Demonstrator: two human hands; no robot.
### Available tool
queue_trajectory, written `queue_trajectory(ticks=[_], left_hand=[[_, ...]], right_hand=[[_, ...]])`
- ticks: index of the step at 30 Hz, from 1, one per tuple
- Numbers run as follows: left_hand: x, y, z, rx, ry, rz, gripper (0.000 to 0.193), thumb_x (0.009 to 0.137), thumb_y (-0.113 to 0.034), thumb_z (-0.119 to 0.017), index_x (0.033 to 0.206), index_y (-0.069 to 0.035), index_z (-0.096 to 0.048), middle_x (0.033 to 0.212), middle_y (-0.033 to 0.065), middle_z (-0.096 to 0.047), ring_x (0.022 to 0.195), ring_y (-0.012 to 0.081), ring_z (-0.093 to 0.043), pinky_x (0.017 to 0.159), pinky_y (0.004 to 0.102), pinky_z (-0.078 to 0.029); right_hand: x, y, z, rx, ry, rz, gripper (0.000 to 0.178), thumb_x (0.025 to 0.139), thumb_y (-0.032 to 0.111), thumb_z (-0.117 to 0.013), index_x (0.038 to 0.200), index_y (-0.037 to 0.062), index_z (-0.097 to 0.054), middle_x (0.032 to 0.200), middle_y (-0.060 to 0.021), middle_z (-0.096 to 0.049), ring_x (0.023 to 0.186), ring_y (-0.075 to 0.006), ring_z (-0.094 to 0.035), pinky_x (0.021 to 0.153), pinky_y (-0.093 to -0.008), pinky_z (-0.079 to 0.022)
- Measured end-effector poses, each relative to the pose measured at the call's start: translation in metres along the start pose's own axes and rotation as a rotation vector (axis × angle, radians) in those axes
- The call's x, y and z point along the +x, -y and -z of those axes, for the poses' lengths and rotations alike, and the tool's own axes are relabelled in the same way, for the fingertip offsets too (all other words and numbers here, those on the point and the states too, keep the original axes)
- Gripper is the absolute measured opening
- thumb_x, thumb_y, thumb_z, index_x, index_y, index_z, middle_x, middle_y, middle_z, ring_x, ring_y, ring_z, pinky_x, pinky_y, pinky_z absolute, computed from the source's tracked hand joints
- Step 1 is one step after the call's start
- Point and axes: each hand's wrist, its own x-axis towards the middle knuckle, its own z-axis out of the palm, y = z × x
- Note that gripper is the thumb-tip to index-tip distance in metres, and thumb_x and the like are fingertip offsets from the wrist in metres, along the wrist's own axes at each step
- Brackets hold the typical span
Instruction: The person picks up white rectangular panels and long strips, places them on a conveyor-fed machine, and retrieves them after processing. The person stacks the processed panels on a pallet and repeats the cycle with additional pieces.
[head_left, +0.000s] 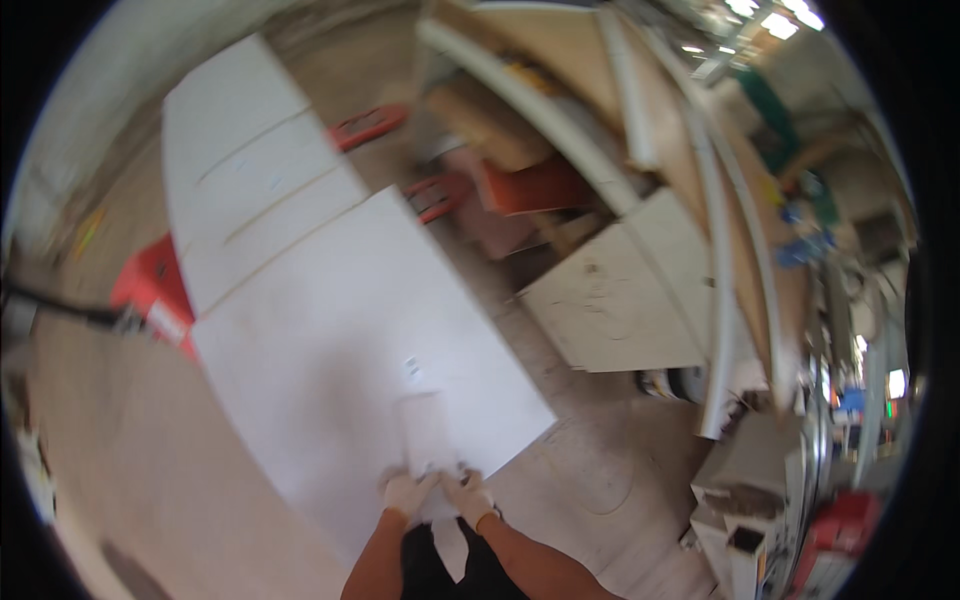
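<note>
Both my hands are in white gloves, close together at the near end of a large white panel [330, 300]. My left hand [408, 493] has its fingers curled in at the near end of a flat, pale rectangular piece [424, 420], which looks thin and see-through. Right beside it, my right hand [468, 492] pinches the same end from the other side. Blur hides the fingertips. A small printed label [411, 367] lies on the panel just beyond the piece.
More white panels [255, 130] lie beyond, over a red pallet truck [155, 285] whose red fork tip [370, 126] sticks out. Its black handle [65, 305] is at the left. Scrap boards [625, 290] and cartons [490, 120] are piled right. A pale cabinet-like unit [750, 490] stands lower right.
</note>
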Motion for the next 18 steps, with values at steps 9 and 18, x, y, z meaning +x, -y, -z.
queue_trajectory(ticks=[9,18], left_hand=[[-0.134,-0.101,0.058,-1.127,0.166,0.037,0.043,0.105,-0.028,-0.071,0.130,0.006,-0.068,0.117,0.0143,-0.075,0.104,0.0221,-0.075,0.089,0.0378,-0.063],[-0.099,-0.342,0.139,-0.593,-0.157,-0.499,0.040,0.101,-0.030,-0.070,0.111,0.009,-0.075,0.103,0.0080,-0.075,0.095,0.0147,-0.068,0.084,0.0338,-0.056]], right_hand=[[-0.165,0.110,0.182,-0.039,0.336,0.295,0.079,0.100,0.066,-0.063,0.142,-0.0008,-0.062,0.120,-0.0281,-0.076,0.114,-0.0428,-0.073,0.104,-0.0499,-0.054],[-0.085,0.140,0.585,-0.446,-1.274,0.348,0.070,0.092,0.031,-0.079,0.148,-0.0001,-0.052,0.142,-0.0228,-0.058,0.132,-0.0426,-0.056,0.109,-0.0524,-0.050]])
